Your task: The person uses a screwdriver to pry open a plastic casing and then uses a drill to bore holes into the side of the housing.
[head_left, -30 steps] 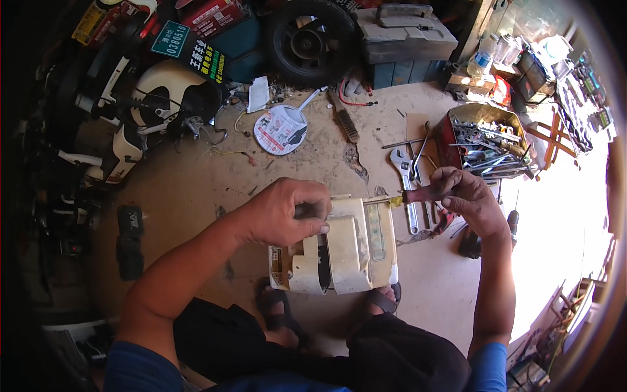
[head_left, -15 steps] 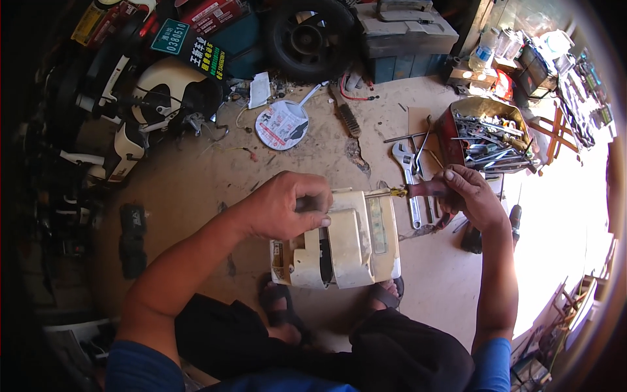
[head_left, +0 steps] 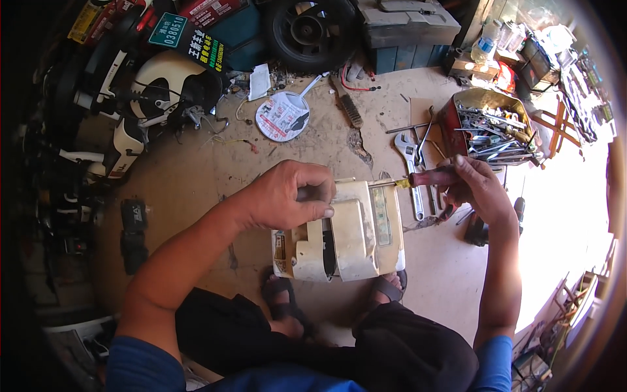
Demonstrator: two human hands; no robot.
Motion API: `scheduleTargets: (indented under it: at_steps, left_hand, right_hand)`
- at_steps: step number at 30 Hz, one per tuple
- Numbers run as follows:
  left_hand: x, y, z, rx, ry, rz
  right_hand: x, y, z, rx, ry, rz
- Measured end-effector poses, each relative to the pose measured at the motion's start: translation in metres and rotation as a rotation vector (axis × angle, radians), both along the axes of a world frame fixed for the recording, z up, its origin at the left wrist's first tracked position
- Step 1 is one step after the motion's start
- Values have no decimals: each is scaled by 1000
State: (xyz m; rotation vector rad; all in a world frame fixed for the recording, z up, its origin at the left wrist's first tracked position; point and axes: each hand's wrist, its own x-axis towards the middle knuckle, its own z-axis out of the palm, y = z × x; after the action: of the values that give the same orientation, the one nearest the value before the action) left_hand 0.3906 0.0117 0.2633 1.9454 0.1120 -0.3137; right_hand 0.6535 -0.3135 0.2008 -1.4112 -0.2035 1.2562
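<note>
Head view: toward the L edge of the floor, a dark flat item is seen, kind unclear. Next, the L hand is set over the far-L part of the cream casing, forearm slanted in from lower L, fingers curled, thumb laid against the casing; whether anything is pinched by the L grip can't be told, the inside being hidden. The casing is placed toward the floor's near edge, by the sandalled feet; prob. hard plastic, fairly light & stiff, thin edges liable to crack if forced, so best held by its thicker side walls. Along its far edge the shaft of a screwdriver is lined up, w/ an adj. wrench partly covered behind. The handle, prob. rigid, maybe greasy, best taken round its thick part, is clasped in the R hand's grip, thumb on top, forearm near-upright. Farther R, an open tool box is set toward the floor's far-R corner.
</note>
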Motion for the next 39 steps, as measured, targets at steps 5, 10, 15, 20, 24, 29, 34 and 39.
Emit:
scheduleTargets:
  at_steps: [5, 10, 15, 20, 24, 29, 34, 39]
  left_hand:
    - [2, -1, 2, -38, -32, -25]
    - [0, 4, -1, 5, -46, -35]
    - [-7, 6, -3, -37, -24, -6]
    - [-3, 3, 0, -20, -57, -20]
    - [-10, 6, -6, -44, -83, 6]
    - [-5, 3, 0, -52, -83, 10]
    - [-6, 2, 1, -33, -75, 23]
    - [-8, 3, -1, -49, -66, 30]
  right_hand:
    - [-12, 1, -22, 408, -467, -23]
    - [-3, -5, -15, 129, -141, 73]
    - [-25, 13, 13, 141, -57, -66]
    - [-8, -6, -16, 305, -287, 94]
    - [-21, 14, 17, 47, -74, -51]
    - [-10, -1, -15, 244, -265, 152]
    - [16, -15, -19, 183, 24, 59]
    - [-24, 6, 3, 273, -115, 18]
